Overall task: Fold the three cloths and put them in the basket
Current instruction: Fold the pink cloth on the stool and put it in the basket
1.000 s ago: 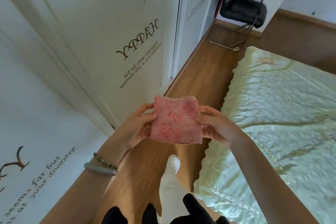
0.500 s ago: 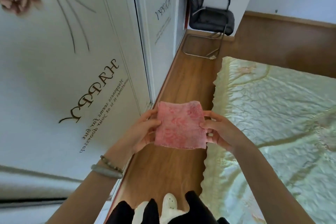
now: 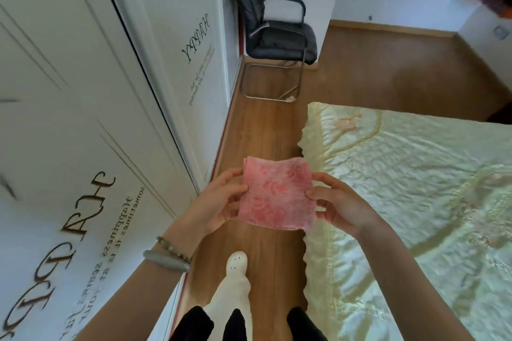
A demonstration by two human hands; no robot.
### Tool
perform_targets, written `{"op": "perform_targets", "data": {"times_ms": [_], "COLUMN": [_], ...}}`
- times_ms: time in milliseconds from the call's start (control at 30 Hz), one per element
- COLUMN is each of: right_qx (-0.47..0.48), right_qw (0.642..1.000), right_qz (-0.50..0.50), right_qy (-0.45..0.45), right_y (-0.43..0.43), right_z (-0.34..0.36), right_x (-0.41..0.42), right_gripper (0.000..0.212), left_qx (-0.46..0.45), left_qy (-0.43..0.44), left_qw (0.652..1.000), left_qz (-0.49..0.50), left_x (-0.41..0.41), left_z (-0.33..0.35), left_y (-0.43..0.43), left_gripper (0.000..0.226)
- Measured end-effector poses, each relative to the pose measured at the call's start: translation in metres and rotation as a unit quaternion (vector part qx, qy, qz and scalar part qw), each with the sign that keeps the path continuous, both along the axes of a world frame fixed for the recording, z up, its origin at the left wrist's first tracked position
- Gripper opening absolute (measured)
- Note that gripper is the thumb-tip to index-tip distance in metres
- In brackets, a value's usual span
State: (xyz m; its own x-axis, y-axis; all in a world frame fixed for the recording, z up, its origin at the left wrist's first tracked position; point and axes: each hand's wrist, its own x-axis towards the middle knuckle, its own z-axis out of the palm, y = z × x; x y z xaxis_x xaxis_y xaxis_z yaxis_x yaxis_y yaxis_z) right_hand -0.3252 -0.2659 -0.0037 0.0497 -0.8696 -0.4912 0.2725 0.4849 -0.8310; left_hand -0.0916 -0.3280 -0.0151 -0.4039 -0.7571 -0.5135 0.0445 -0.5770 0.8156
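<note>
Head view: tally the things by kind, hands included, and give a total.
Pink cloth: 1
Hands: 2, left hand, right hand
Black chair: 1
Bed: 1
Bracelets: 2
White shoe: 1
Total: 8

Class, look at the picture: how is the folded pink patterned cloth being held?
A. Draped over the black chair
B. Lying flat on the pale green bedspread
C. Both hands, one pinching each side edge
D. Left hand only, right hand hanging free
C: the left hand and right hand each pinch a side edge of the folded pink patterned cloth, which hangs above the wooden floor.
</note>
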Motion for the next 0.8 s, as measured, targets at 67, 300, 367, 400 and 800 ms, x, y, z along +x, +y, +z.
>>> {"op": "perform_targets", "data": {"times_ms": [67, 300, 367, 400, 800], "right_qx": [0.001, -0.008, -0.013, -0.014, 0.002], "right_qw": [1.000, 0.998, 0.997, 0.997, 0.996], "right_qz": [-0.014, -0.063, -0.071, -0.076, -0.083], "right_qy": [0.002, 0.002, 0.003, 0.004, 0.017], "right_y": [-0.037, -0.159, -0.189, -0.203, -0.396], "right_z": [0.002, 0.017, 0.018, 0.018, -0.006], "right_x": [-0.009, -0.042, -0.054, -0.060, -0.167], "right_gripper": [0.034, 0.050, 0.048, 0.046, 0.049], "left_qx": [-0.008, -0.029, -0.034, -0.034, -0.012], "left_qy": [0.000, -0.008, -0.011, -0.010, -0.027], "left_qw": [1.000, 0.998, 0.997, 0.997, 0.996], "left_qz": [-0.013, -0.053, -0.066, -0.074, -0.084], "left_x": [-0.011, -0.053, -0.067, -0.074, -0.182], "left_z": [0.002, 0.015, 0.018, 0.018, -0.003], "left_y": [-0.045, -0.191, -0.226, -0.241, -0.437], "left_gripper": [0.028, 0.031, 0.030, 0.029, 0.027]}}
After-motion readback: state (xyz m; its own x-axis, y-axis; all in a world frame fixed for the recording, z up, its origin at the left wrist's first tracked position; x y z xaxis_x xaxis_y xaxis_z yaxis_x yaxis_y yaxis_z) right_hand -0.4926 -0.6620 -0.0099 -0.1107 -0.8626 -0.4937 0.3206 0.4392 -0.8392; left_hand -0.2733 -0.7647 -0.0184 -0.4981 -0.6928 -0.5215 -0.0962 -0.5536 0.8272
